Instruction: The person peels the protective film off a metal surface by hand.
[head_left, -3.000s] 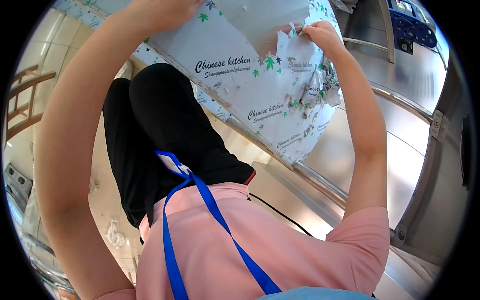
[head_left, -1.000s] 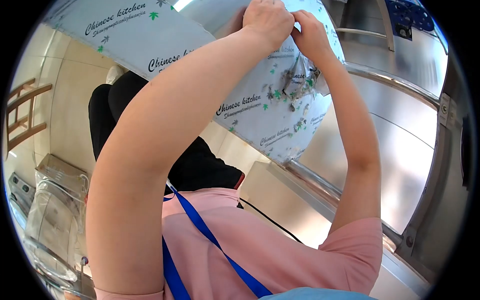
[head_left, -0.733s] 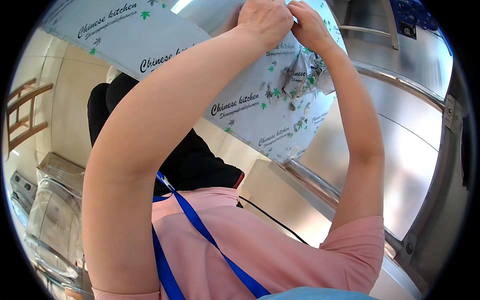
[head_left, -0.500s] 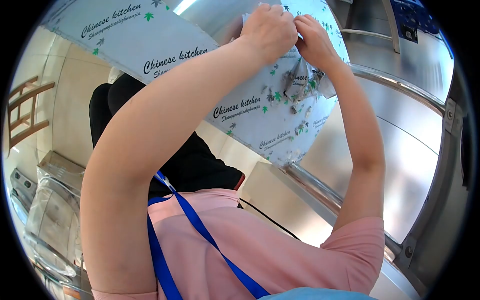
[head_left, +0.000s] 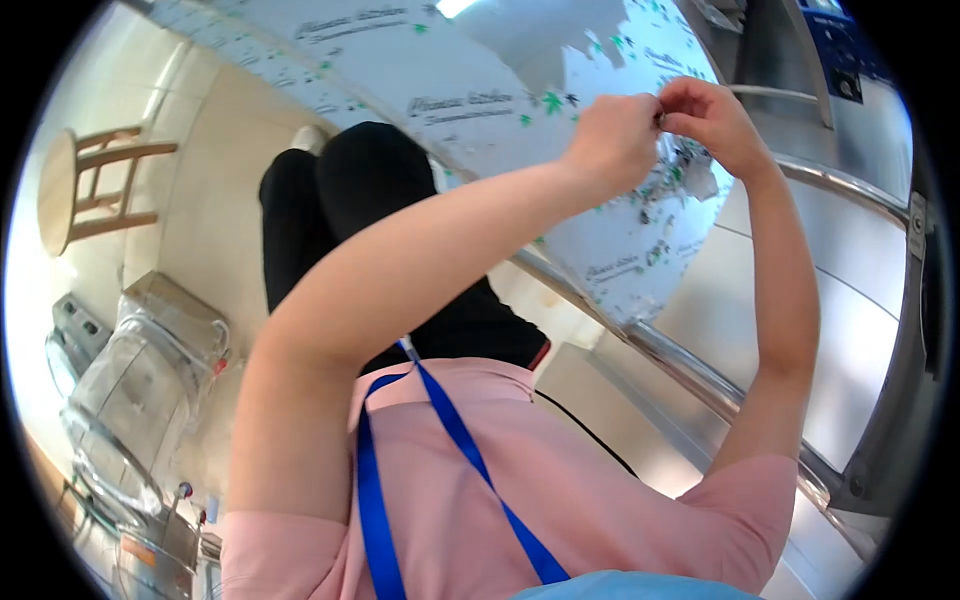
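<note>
A metal panel (head_left: pixel 530 55) lies under my hands, covered in printed protective film (head_left: pixel 450 105) with green leaves and lettering. Toward its top the film has a ragged torn edge, with shiny bare metal beyond it. My left hand (head_left: pixel 615 145) is closed above the panel, its fingertips meeting those of my right hand (head_left: pixel 712 122). Thumb and forefinger of the right hand are pinched together. Something small and dark shows between the two hands, too small to name. Just below them, crumpled film scraps (head_left: pixel 700 180) and dark bits cling to the panel.
A metal rail (head_left: pixel 690 365) runs beneath the panel's near corner, and another rail (head_left: pixel 840 185) passes on the right. A wooden stool (head_left: pixel 100 185) stands at the left, above a plastic-wrapped metal chair (head_left: pixel 150 370). My knees (head_left: pixel 375 175) are close to the panel's edge.
Both hands have moved down the panel toward its near corner, off the torn film edge, which now shows. The view has shifted, so the panel and my body appear farther right.
</note>
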